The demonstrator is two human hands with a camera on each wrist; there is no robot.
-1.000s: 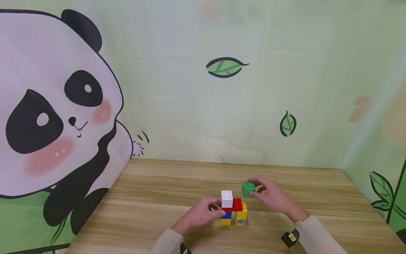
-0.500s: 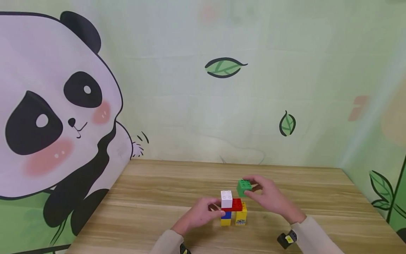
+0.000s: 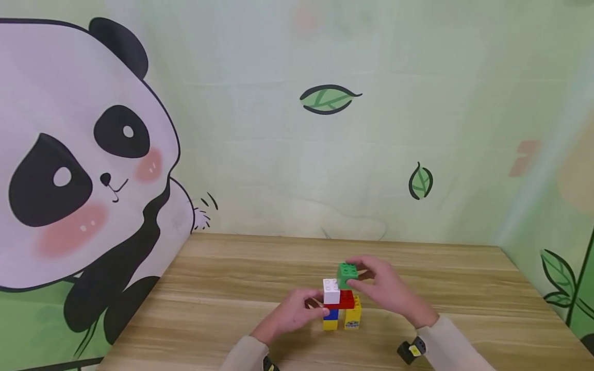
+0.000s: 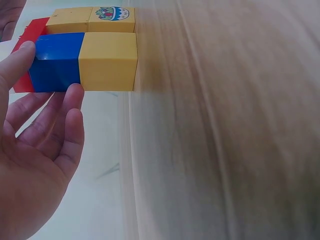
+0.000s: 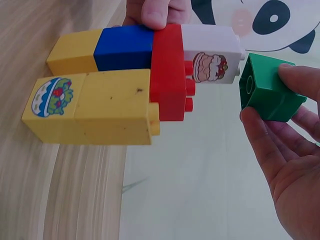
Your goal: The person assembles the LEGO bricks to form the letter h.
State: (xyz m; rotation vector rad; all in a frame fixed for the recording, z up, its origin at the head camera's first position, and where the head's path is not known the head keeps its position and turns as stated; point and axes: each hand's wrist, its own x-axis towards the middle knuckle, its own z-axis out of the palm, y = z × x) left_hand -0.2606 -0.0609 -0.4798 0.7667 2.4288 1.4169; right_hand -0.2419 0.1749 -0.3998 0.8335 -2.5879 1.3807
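A small toy-brick structure stands on the table: a yellow brick (image 4: 107,62) under a blue brick (image 4: 57,62) on one side, a taller yellow column (image 5: 85,110) with a cake-bowl picture beside it. Across both lies a red brick (image 5: 167,75), topped at its left end by a white brick (image 3: 331,292). My left hand (image 3: 294,312) steadies the structure, thumb on the blue brick near the red one and fingers at the opposite side. My right hand (image 3: 382,286) pinches a green brick (image 5: 270,87) between thumb and fingers, raised just above and beside the white brick.
The wooden table (image 3: 223,288) reaches back to a pale green wall hanging (image 3: 260,170) printed with leaves and a big panda (image 3: 139,206). A black wrist device (image 3: 410,351) sits at the right sleeve.
My right hand has carried the green brick leftward, from right of the structure to over the red brick near the white one. My left hand stays in place.
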